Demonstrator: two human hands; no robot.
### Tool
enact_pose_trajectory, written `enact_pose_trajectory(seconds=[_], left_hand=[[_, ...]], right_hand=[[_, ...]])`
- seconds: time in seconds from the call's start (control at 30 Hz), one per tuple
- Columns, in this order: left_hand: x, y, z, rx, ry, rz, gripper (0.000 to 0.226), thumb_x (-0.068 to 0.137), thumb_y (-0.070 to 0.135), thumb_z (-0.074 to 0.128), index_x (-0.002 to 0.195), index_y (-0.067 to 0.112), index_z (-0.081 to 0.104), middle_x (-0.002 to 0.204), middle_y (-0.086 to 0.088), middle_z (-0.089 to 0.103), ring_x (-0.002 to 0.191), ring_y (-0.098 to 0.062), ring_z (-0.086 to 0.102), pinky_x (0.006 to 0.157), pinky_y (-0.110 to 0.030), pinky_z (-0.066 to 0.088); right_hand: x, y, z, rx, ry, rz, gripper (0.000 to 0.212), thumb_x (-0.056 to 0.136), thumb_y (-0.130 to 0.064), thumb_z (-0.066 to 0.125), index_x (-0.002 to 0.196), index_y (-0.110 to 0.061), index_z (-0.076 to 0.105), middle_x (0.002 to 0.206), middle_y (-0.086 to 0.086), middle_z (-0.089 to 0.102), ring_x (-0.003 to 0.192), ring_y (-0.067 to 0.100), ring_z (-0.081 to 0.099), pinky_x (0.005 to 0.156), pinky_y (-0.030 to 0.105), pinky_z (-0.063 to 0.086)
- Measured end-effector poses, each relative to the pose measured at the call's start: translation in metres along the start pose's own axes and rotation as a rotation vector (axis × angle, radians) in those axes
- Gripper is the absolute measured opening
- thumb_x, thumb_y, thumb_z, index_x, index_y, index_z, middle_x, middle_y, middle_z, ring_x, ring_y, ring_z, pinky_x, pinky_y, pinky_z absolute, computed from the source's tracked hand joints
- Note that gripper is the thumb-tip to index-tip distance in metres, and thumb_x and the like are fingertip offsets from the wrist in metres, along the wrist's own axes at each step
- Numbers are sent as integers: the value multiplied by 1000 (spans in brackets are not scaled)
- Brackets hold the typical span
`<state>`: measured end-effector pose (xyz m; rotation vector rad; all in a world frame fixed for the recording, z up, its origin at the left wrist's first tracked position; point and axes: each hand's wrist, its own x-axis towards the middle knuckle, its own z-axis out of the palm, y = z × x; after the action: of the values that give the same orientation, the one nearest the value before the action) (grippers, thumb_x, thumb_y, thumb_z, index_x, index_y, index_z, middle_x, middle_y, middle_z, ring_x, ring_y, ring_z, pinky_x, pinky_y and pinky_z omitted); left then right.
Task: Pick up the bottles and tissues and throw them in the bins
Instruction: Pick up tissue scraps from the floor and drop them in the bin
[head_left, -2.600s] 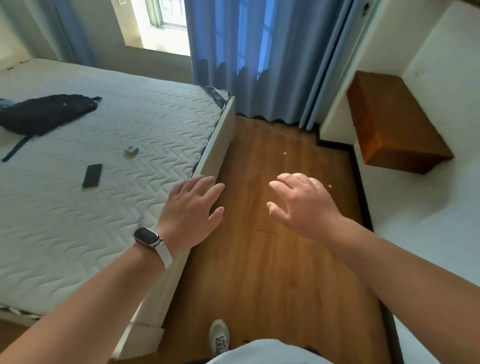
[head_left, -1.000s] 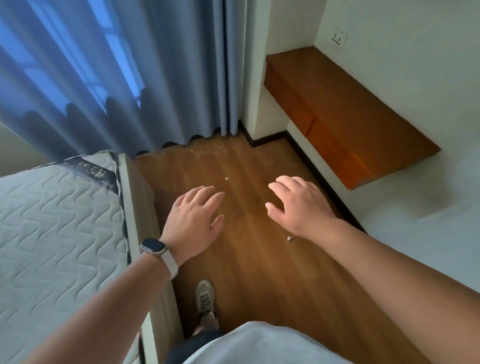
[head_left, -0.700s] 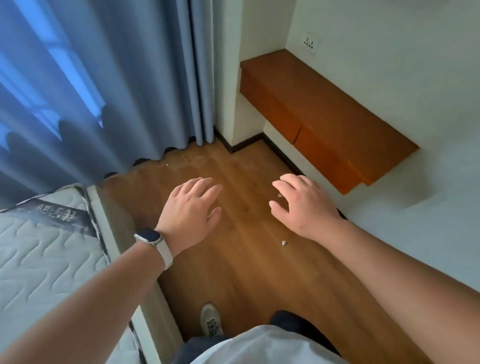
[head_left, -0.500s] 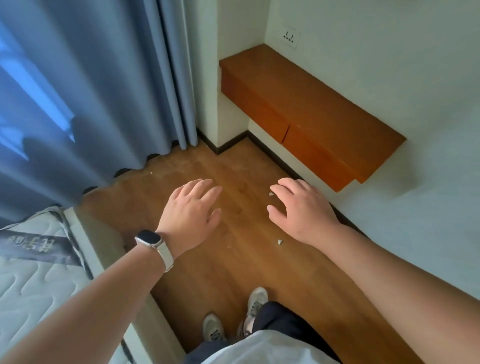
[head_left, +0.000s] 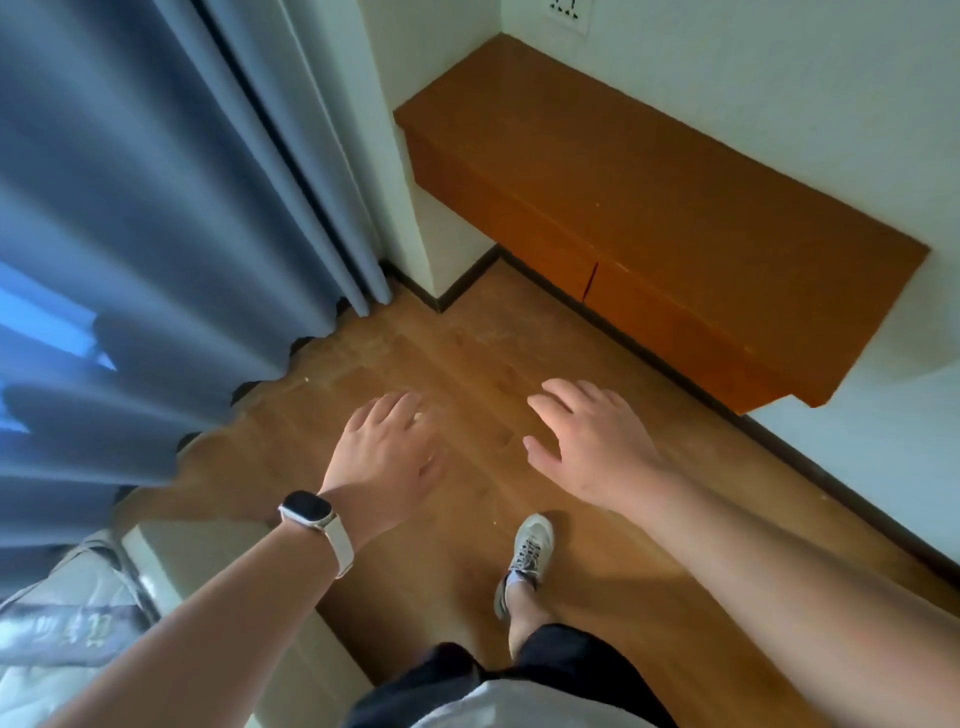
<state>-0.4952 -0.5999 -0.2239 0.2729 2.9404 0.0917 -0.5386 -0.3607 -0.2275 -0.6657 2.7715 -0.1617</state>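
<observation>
No bottle, tissue or bin shows in the head view. My left hand (head_left: 387, 457), with a watch on its wrist, is held out palm down over the wooden floor (head_left: 649, 561), fingers relaxed and holding nothing. My right hand (head_left: 587, 441) hovers beside it to the right, also palm down with loose, spread fingers and nothing in it. Both hands are in the air, apart from each other and from the furniture.
A brown wall-mounted cabinet (head_left: 649, 208) juts from the white wall at the right. Blue curtains (head_left: 156, 208) hang at the left. A mattress corner (head_left: 62, 623) sits at the lower left. My shoe (head_left: 524, 556) stands on the floor. Tiny crumbs dot the floor.
The view has swung right, away from the bed toward the room's corner and the cabinet. I have stepped forward. Both hands keep the same outstretched pose.
</observation>
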Motion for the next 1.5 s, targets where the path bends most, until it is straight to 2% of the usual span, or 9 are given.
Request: enact_pose_trajectory(seconds=[0.13,0.3,0.4,0.57,0.8,1.13,1.27,1.4,1.5], left_hand=[[57,-19,6,27,-68,-30,50,98,39,43,145,24,37,152,2,35,141,-22,29,116,-38,22],[108,-49,26,-24,-144,-5,51,94,37,51,143,23,43,145,-2,46,133,-26,44,105,-44,38],[140,-75,65,-46,-198,-3,50,94,39,50,141,24,44,145,-2,47,130,-25,46,102,-44,40],[196,-119,165,-51,-250,86,47,91,40,53,135,23,50,141,-4,51,130,-25,46,101,-46,41],[265,-190,352,-49,-319,106,49,92,37,54,138,20,50,144,-7,48,131,-28,44,100,-46,42],[345,-278,621,-41,-310,115,47,83,21,70,129,11,60,131,-14,58,116,-38,54,80,-48,51],[363,-287,695,-13,-289,160,48,76,16,76,122,10,64,123,-18,61,105,-42,59,70,-49,55],[366,-302,747,32,-314,144,49,75,13,74,122,8,62,125,-20,59,104,-43,57,69,-50,55],[365,-312,772,6,-305,96,47,77,5,70,123,5,62,124,-22,58,102,-47,56,73,-55,55]], right_hand=[[53,16,-2,12,-31,-20,53,94,-52,37,132,-19,54,141,5,49,125,27,48,103,42,40],[97,26,17,58,-98,22,60,93,-56,31,138,-20,48,145,3,44,129,26,44,105,44,40],[125,30,50,99,-147,84,59,95,-55,29,140,-21,44,147,3,42,130,26,43,105,43,39],[174,28,138,140,-215,155,57,98,-53,29,146,-22,35,150,1,36,135,24,34,109,40,30],[263,40,302,147,-242,237,54,94,-50,37,135,-17,50,143,5,45,128,29,43,99,42,39],[385,154,536,88,-177,358,53,95,-46,44,141,-20,41,144,4,39,130,28,38,101,44,34],[416,206,600,32,-176,340,56,94,-50,43,142,-23,41,145,6,39,131,32,37,99,48,37],[428,250,639,-17,-181,350,78,83,-69,24,137,-17,46,139,9,43,125,37,42,96,51,43],[424,275,656,-36,-212,375,73,82,-64,31,136,-17,46,138,7,43,124,37,43,94,50,43]])
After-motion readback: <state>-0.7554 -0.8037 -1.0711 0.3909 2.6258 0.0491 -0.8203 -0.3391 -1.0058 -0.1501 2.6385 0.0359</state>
